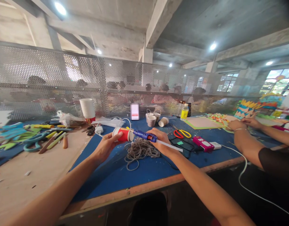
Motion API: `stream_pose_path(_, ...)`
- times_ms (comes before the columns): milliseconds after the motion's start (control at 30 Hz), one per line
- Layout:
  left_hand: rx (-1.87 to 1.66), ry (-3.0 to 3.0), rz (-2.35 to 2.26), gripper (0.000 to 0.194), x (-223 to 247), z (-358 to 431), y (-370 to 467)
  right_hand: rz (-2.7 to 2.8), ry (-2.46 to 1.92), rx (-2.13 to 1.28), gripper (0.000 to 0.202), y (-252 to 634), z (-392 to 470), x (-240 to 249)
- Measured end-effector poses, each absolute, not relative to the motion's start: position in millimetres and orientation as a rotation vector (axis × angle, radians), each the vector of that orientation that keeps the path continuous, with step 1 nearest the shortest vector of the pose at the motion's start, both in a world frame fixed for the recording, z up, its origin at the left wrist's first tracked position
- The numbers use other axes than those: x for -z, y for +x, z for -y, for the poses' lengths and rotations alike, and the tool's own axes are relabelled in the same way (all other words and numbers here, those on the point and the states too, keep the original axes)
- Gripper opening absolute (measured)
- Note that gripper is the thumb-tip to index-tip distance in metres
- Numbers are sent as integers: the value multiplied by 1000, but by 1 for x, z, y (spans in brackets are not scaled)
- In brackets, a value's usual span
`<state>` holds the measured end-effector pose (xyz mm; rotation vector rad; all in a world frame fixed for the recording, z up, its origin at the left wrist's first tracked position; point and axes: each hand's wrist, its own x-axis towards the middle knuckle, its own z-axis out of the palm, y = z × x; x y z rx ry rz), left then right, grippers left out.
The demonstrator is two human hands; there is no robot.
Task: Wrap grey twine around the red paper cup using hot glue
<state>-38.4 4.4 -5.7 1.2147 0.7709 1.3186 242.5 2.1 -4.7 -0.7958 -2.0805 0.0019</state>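
My left hand is closed around a red and white paper cup, tipped on its side with its white end facing right. In my right hand is a blue hot glue gun, its tip at the cup's white end; whether they touch I cannot tell. A clear glue stick juts from the back of the gun. Below the gun, a loose heap of grey cord lies on the blue mat. Several small cups wrapped in cord stand behind it, one lying over.
Red and yellow scissors and a magenta power strip lie at right. A bottle of yellow liquid and a stack of white cups stand at the back. Tools crowd the left; a co-worker's arms reach in from the right.
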Motion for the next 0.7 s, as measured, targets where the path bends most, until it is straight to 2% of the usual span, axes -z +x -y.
stream_pose_path(267,-1316,1239,-764,30,5,-3,-37,2190,-778,14,23,242,-5,9)
stream_pose_path(700,-1289,1257,-744,27,5,1,-36,2011,-810,10,18,243,-7,9)
